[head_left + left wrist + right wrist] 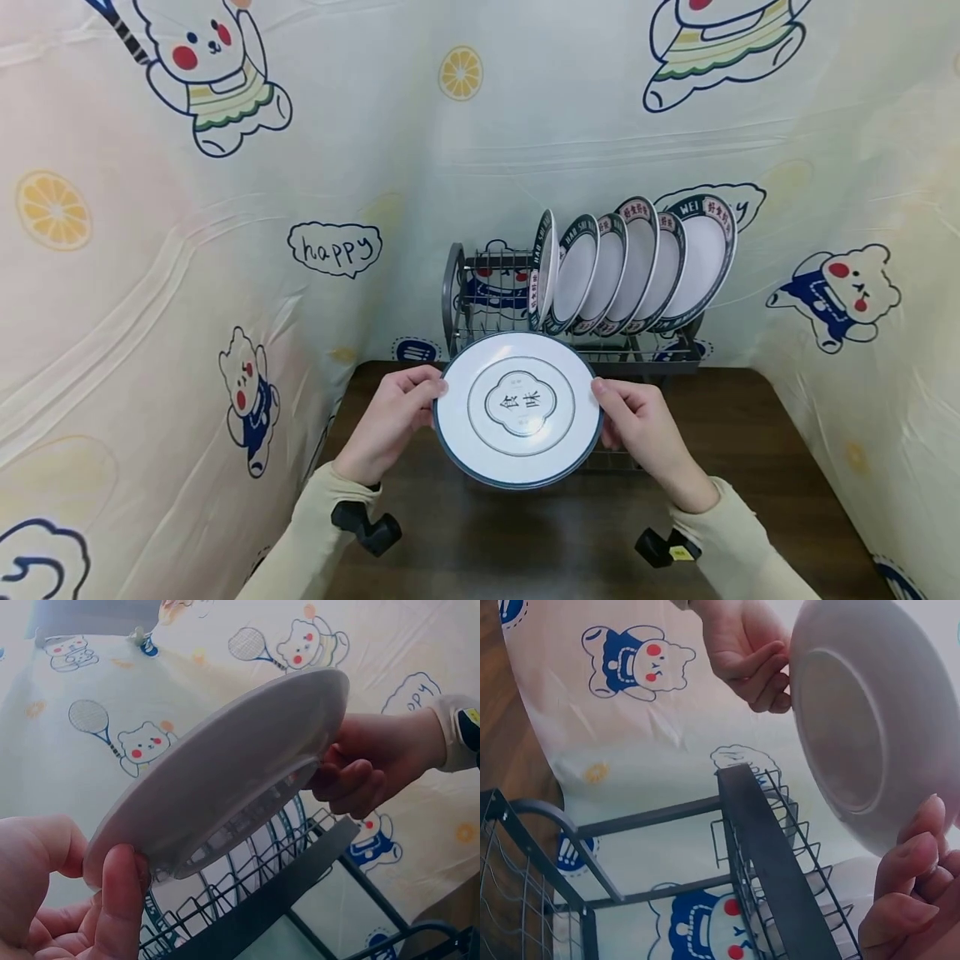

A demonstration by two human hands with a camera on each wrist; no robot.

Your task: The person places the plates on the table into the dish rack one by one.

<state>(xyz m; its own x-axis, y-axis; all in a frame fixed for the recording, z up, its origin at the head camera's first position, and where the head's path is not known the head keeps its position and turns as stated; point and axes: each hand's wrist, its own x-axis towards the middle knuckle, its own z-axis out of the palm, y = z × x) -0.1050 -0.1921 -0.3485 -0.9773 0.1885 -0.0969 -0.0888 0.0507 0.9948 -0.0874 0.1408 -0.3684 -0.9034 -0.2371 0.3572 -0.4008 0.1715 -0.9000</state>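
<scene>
Between both hands is a round white plate (517, 467) with a dark blue-green rim and a printed emblem with characters in its middle. My left hand (395, 421) pinches its left edge, thumb on top. At the opposite edge my right hand (645, 425) pinches it the same way. Both wrist views show the plate's plain underside with its foot ring, the left wrist view (225, 765) and the right wrist view alike. Behind the plate stands a dark metal dish rack (453, 292) with several patterned-rim plates (630, 262) upright in its upper tier.
The rack sits at the back of a brown wooden table (495, 550), its left slots bare wire. A printed cloth (420, 167) with cartoon bears hangs behind and along both sides. Each wrist wears a black camera mount (367, 527). A lower rack tier (525, 885) shows in the right wrist view.
</scene>
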